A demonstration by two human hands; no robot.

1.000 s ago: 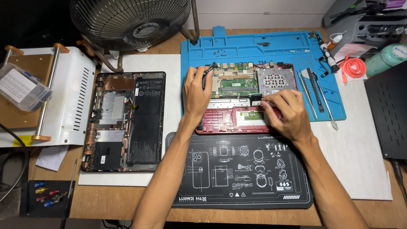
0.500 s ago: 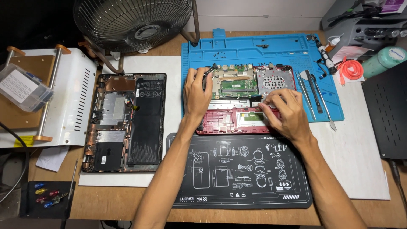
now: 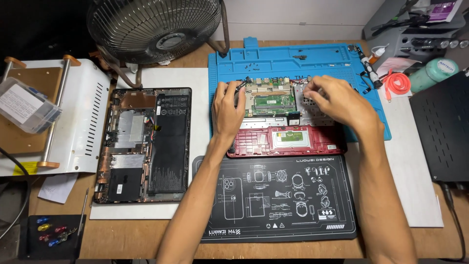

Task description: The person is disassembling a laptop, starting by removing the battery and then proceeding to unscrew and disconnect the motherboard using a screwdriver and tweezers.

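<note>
Looking down from the head camera, we see our left hand (image 3: 228, 110) curled around a slim dark tool (image 3: 240, 88), its tip down at the left edge of the green circuit board (image 3: 270, 99) that sits in the opened red laptop shell (image 3: 288, 142) on the blue work mat (image 3: 293, 61). Our right hand (image 3: 337, 100) hovers over the board's right side with fingertips pinched together, though we cannot tell whether they grip anything. We judge the board to be light, stiff and fragile, best held by its bare edges rather than its chips or connectors, and any small screws would be slippery. The red shell looks like thin plastic that would flex if lifted by one corner. Left of us lies a second opened black laptop base (image 3: 146, 144); nearer to us lies a black printed mat (image 3: 278, 200).
</note>
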